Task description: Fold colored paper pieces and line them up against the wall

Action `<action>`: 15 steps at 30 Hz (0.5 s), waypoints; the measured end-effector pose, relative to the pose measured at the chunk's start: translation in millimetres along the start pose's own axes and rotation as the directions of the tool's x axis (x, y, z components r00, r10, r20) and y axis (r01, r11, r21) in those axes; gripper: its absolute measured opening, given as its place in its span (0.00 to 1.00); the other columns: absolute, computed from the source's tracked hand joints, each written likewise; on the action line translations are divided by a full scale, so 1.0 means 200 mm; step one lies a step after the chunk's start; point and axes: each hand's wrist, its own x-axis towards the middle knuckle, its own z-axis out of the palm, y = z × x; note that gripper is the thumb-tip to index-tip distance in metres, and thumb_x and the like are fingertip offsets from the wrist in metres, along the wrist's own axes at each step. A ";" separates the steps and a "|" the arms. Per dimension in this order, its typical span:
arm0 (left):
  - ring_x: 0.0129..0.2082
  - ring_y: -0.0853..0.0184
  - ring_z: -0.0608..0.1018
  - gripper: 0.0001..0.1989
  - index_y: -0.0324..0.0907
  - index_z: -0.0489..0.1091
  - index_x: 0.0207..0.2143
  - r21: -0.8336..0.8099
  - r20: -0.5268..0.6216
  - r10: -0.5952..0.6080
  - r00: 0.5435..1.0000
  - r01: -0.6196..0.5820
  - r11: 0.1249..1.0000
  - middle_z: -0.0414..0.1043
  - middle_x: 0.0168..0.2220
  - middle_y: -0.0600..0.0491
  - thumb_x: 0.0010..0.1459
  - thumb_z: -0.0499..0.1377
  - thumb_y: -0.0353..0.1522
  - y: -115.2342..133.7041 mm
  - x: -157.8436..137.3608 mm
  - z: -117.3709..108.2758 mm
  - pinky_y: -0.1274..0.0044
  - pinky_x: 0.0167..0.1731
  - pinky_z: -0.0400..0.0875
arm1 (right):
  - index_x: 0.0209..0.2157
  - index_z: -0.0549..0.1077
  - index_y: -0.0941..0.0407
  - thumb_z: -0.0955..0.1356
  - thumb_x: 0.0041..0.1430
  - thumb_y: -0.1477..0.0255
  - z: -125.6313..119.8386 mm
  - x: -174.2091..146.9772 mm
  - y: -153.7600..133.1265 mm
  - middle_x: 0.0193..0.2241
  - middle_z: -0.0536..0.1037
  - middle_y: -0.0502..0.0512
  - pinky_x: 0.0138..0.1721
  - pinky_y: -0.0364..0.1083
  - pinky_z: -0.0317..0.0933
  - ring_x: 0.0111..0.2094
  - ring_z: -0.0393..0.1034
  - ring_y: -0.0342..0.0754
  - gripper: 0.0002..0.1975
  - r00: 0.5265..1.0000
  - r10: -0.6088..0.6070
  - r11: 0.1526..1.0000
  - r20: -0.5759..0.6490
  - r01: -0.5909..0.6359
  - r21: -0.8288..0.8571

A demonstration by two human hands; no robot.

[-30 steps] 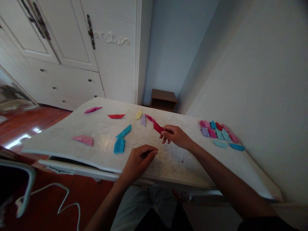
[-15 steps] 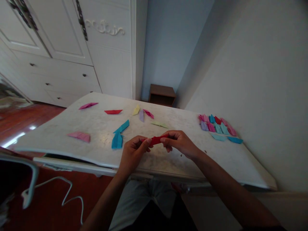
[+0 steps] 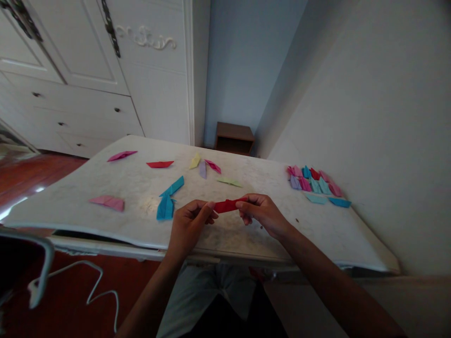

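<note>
Between my two hands a red folded paper boat [image 3: 227, 205] is held up over the near edge of the table. My left hand [image 3: 192, 223] pinches its left end between thumb and fingers. At the other end, my right hand [image 3: 262, 211] grips the paper in the same way. Just left of my hands lie two blue folded papers, one upright-looking piece [image 3: 165, 208] and one slanted strip [image 3: 172, 186], touching each other. Beyond my hands rests a pale green folded paper [image 3: 229, 181].
On the white table [image 3: 275, 188] lie a pink folded paper [image 3: 109, 202], a magenta one [image 3: 122, 156], a red one [image 3: 160, 164] and a yellow one [image 3: 194, 161]. Several folded boats cluster by the wall, with a blue one [image 3: 340, 202] in front. A white cabinet [image 3: 158, 94] stands behind.
My left hand has shifted slightly left along the red paper boat, so more of it shows. My right hand keeps its pinch. The whole view has shifted a little.
</note>
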 end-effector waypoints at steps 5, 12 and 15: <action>0.23 0.71 0.76 0.15 0.39 0.74 0.25 0.096 0.004 0.037 0.999 -0.037 0.995 0.76 0.23 0.53 0.57 0.59 0.40 0.01 -0.01 -0.01 0.81 0.26 0.71 | 0.27 0.72 0.58 0.74 0.49 0.59 -0.04 0.00 -0.01 0.21 0.75 0.47 0.18 0.38 0.54 0.16 0.66 0.38 0.16 0.998 -0.024 1.000 -0.049 0.025 0.006; 0.26 0.66 0.79 0.17 0.41 0.76 0.28 0.179 0.021 0.047 0.999 -0.050 0.983 0.78 0.26 0.52 0.55 0.59 0.46 -0.02 0.00 -0.02 0.79 0.28 0.74 | 0.22 0.69 0.58 0.73 0.47 0.56 -0.35 -0.04 0.00 0.19 0.75 0.49 0.12 0.37 0.42 0.11 0.62 0.36 0.20 0.931 -0.076 0.973 -0.358 -0.009 -0.229; 0.28 0.65 0.79 0.17 0.42 0.76 0.29 0.218 -0.004 0.019 1.000 -0.018 0.976 0.79 0.26 0.53 0.54 0.60 0.47 -0.01 -0.01 -0.02 0.79 0.30 0.74 | 0.21 0.69 0.58 0.73 0.45 0.54 -0.54 -0.11 0.02 0.20 0.76 0.51 0.10 0.37 0.40 0.10 0.61 0.36 0.21 0.876 -0.037 0.964 -0.481 -0.096 -0.249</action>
